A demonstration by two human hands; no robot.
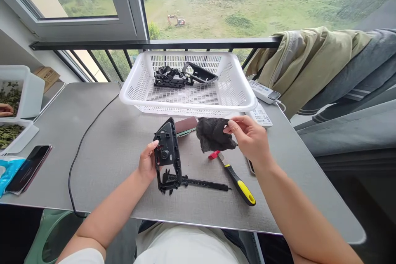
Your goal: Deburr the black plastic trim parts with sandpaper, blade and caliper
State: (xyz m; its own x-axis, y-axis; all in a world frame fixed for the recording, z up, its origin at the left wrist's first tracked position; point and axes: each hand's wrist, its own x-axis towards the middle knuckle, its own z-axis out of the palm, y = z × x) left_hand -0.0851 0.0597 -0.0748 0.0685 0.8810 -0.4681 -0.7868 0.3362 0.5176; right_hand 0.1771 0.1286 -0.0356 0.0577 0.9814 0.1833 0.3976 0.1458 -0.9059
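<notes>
Nearest my view is the white shirt [185, 247] across the operator's lap, with both forearms reaching out over the grey bench [102, 152]. The left hand [147, 163] grips a black plastic trim panel [168, 152] at its left edge, fingers curled round the frame. The panel stands just above the bench, its long axis running near to far and its narrower end pointing far. To its right, just apart, the right hand's [249, 138] thumb and fingers [230, 128] pinch a dark cloth [213, 135], which hangs toward the panel. The left hand is the nearer to the panel. Below the cloth lies a yellow-and-black handled craft knife [239, 185]. Beyond everything, a white plastic basket [198, 109] holds more black plastic parts [171, 77].
</notes>
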